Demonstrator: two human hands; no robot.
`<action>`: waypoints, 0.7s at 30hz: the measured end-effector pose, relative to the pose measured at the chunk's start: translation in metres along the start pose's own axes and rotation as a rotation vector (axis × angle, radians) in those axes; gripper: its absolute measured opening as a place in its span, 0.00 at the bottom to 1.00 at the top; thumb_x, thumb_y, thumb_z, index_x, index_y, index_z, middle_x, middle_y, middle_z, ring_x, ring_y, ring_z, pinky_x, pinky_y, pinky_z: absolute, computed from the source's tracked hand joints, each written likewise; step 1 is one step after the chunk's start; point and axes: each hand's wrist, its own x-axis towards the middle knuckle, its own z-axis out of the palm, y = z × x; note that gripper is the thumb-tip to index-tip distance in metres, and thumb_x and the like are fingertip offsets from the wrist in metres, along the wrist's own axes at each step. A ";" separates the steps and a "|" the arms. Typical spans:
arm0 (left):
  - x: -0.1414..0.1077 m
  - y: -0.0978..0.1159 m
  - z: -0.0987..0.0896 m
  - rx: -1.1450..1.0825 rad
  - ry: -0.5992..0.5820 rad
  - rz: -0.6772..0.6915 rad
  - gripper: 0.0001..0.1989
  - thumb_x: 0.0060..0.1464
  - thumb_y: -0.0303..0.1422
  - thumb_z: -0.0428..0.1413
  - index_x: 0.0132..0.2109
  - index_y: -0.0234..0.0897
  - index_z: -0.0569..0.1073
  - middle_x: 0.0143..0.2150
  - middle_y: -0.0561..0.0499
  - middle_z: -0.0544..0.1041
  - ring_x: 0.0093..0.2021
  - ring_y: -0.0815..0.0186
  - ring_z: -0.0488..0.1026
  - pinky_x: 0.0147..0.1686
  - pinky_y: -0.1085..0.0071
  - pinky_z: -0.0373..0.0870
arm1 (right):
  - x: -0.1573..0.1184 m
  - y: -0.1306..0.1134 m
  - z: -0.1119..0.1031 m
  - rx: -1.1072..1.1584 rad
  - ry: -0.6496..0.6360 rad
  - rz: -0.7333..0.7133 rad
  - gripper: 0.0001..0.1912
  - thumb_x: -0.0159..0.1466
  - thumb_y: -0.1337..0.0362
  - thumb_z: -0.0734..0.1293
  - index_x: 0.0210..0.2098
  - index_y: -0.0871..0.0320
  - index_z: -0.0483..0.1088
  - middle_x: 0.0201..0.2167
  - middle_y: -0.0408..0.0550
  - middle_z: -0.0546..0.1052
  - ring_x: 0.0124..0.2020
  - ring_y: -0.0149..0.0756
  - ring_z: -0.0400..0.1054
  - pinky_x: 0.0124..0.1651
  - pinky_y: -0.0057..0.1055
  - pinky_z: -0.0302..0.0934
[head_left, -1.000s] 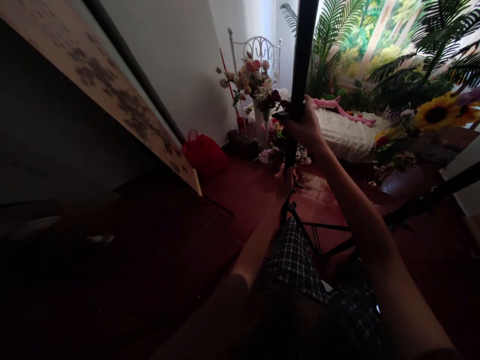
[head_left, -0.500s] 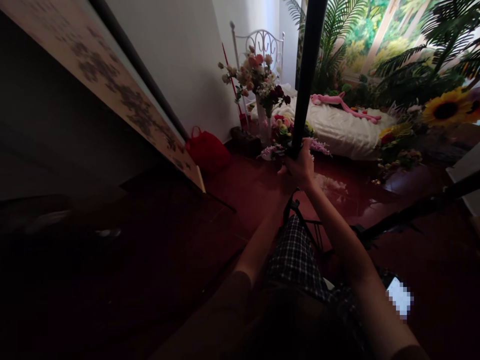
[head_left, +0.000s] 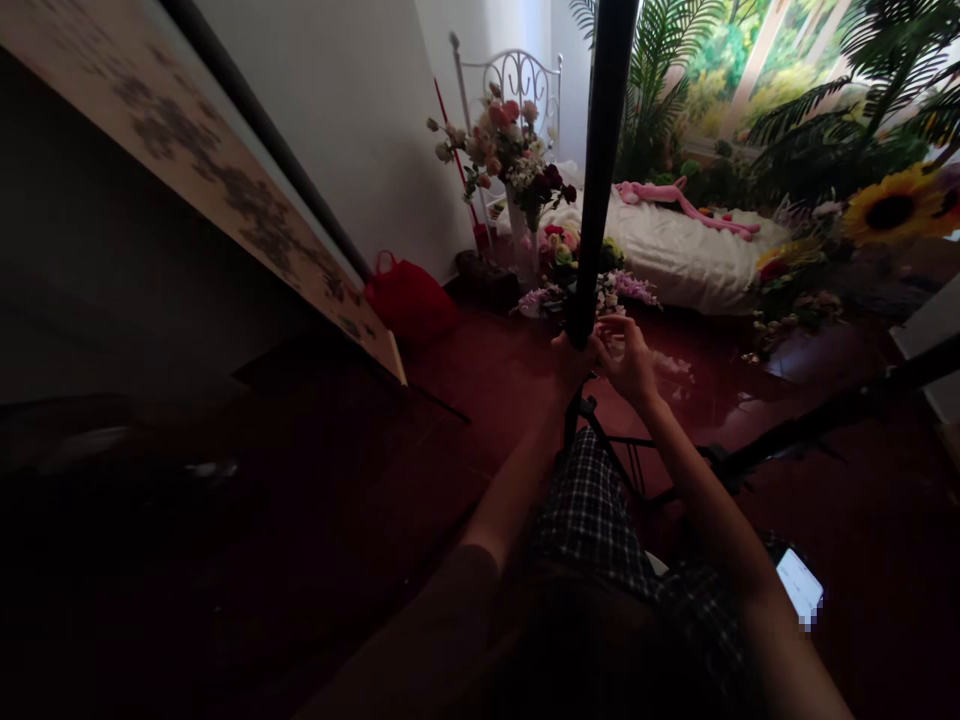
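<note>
A thick black pole (head_left: 601, 150) rises from a black stand (head_left: 619, 455) between my knees and runs out of the top of the view. My left hand (head_left: 571, 358) is wrapped round the pole low down. Right beside it, my right hand (head_left: 626, 358) has its fingers bent, with thumb and fingertips close together at the pole's right side. Whatever those fingertips pinch, if anything, is too small and dark to make out.
At the left leans a flowered panel (head_left: 247, 215), with a red bag (head_left: 412, 298) by the wall. Ahead are vases of flowers (head_left: 510, 150) and a cream-covered bed (head_left: 675, 250) with a pink toy (head_left: 690, 205). Another black pole (head_left: 825, 415) slants at the right. A lit phone (head_left: 799, 585) lies lower right.
My right hand has come off its grip on the pole and moved down and to the right, fingers now bent beside it. My left hand stays on the pole.
</note>
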 end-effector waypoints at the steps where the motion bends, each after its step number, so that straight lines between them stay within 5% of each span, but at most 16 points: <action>1: -0.001 0.000 0.000 -0.009 0.013 0.008 0.14 0.57 0.42 0.57 0.41 0.35 0.77 0.32 0.48 0.79 0.34 0.65 0.77 0.35 0.70 0.73 | -0.008 0.004 -0.007 -0.011 -0.009 -0.004 0.17 0.64 0.54 0.66 0.49 0.54 0.65 0.44 0.51 0.75 0.46 0.39 0.70 0.51 0.39 0.64; 6: -0.004 0.007 0.003 -0.055 0.078 0.043 0.17 0.55 0.46 0.57 0.43 0.37 0.78 0.22 0.53 0.75 0.21 0.71 0.71 0.25 0.74 0.68 | -0.035 0.020 -0.023 -0.115 -0.023 0.063 0.20 0.60 0.52 0.69 0.47 0.55 0.65 0.42 0.52 0.76 0.45 0.42 0.70 0.49 0.39 0.65; 14: -0.004 0.012 0.003 -0.058 0.081 0.052 0.18 0.55 0.47 0.57 0.42 0.37 0.78 0.22 0.52 0.75 0.22 0.70 0.72 0.25 0.74 0.69 | -0.040 0.014 0.000 -0.081 -0.033 0.280 0.15 0.68 0.52 0.60 0.47 0.55 0.64 0.33 0.48 0.76 0.33 0.38 0.72 0.38 0.33 0.64; 21: -0.003 0.006 0.004 -0.033 0.080 0.021 0.17 0.54 0.46 0.58 0.42 0.37 0.78 0.23 0.52 0.76 0.23 0.70 0.73 0.26 0.75 0.70 | -0.026 0.010 0.016 0.410 0.041 0.695 0.06 0.66 0.64 0.56 0.41 0.54 0.62 0.33 0.42 0.73 0.22 0.27 0.67 0.29 0.26 0.66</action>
